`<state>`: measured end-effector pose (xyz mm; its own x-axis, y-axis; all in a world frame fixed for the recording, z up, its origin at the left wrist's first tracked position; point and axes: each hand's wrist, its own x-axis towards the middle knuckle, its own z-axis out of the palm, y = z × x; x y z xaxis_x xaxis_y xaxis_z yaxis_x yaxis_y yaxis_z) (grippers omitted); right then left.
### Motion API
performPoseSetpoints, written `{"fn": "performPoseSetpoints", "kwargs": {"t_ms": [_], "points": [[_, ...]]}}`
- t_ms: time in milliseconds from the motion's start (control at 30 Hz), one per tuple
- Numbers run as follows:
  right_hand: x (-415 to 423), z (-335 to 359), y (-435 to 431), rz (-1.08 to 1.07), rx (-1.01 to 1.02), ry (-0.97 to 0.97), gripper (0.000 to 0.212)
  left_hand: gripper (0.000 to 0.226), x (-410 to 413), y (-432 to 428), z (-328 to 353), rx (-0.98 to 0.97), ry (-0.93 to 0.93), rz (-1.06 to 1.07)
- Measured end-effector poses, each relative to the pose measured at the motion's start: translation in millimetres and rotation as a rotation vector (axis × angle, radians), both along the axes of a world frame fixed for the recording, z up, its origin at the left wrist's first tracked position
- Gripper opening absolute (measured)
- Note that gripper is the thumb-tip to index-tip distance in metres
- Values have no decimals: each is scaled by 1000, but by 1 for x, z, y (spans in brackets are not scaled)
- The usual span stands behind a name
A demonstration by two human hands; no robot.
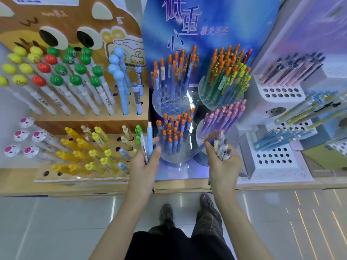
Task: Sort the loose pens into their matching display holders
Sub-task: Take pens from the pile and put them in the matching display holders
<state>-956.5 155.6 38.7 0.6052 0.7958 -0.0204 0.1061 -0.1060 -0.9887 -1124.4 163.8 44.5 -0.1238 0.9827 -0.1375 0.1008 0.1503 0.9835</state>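
Along the front edge of the counter, three displays are standing side by side. At the left end, the brown holder is carrying ball-topped pens on its upper tier and yellow pens on its lower tier, with several holes showing open. At the middle, the blue stand is presenting four round clear cups packed with mostly orange-capped pens. Toward the right end, the white perforated racks are holding pink, blue and green pens leaning back.

The left hand is hovering over the front edge between the brown holder and the blue stand, fingers curled, grasping a small bunch of pens. These are standing upright out of the fist, a light-blue barrel tallest, just beside the lower tier's right end.

The right hand is hovering before the front right cup of the blue stand, clenching around a larger bundle of pens. These are pale barrels with one orange clip, their ends rising above the fingers.
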Motion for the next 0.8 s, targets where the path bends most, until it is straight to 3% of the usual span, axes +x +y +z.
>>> {"fn": "performPoseSetpoints", "kwargs": {"t_ms": [100,367,467,633,800], "points": [[-11,-5,2,12,35,-25,33,21,3,1,0,-28,-4,23],[-22,-17,5,51,58,-114,6,21,-2,-6,0,50,15,-56],[-23,-17,3,150,93,-177,19,19,-3,-6,0,57,23,-70],[-12,-28,-13,240,162,-347,17,18,-3,-9,-2,54,4,-76],[-9,-38,-26,176,163,-300,16,25,-3,-13,-2,1,-14,-69]]}}
